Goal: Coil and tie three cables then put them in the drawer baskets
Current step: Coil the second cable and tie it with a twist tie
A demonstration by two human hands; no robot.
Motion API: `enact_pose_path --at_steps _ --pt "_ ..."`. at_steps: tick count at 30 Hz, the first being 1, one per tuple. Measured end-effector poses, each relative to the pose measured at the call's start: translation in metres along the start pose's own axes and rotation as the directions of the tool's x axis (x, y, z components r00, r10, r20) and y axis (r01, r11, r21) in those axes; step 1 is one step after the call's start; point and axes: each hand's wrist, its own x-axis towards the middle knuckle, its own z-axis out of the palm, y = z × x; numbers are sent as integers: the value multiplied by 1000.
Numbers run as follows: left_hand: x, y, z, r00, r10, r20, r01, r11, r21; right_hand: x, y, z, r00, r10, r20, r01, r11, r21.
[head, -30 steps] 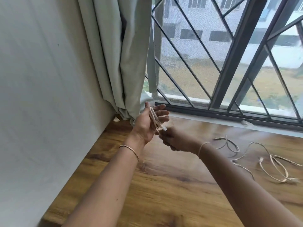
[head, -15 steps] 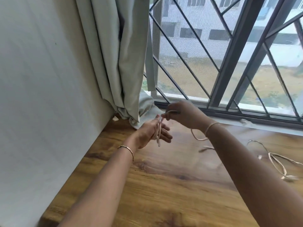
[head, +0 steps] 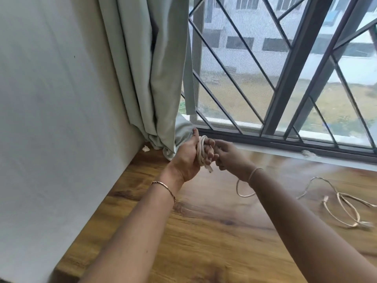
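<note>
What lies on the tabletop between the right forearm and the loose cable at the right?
Only bare wooden tabletop between right forearm and loose cable, seen in the head view.

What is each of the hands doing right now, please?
Left hand: fingers curled round the coiled cable.
Right hand: gripping that cable's loose length.

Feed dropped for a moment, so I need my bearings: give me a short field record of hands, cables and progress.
left hand: coiled cable wound round its fingers
right hand: at the coil, gripping the cable's free length
loose cable: lying untied on table, right side
curtain: just behind left hand
drawer baskets: not in view
progress: first coil under way, no tie visible
</note>
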Motion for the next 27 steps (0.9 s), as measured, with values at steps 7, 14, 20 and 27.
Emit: enact_pose_path --at_steps 7,14,20,27 --pt "2 16 4 987 117 -113 -136 975 -179 -12 9 16 984 80 157 -17 929 -371" --pt "9 14 3 971 172 -165 -187 979 -82 -14 -12 5 962 23 271 121 855 -504" --pt "8 11 -15 952 194 -236 -145 966 213 -24 -27 3 938 -120 325 301 747 -593" --pt "4 0 -20 997 40 -69 6 821 571 -4 -56 -25 968 -157 196 251 658 -710"
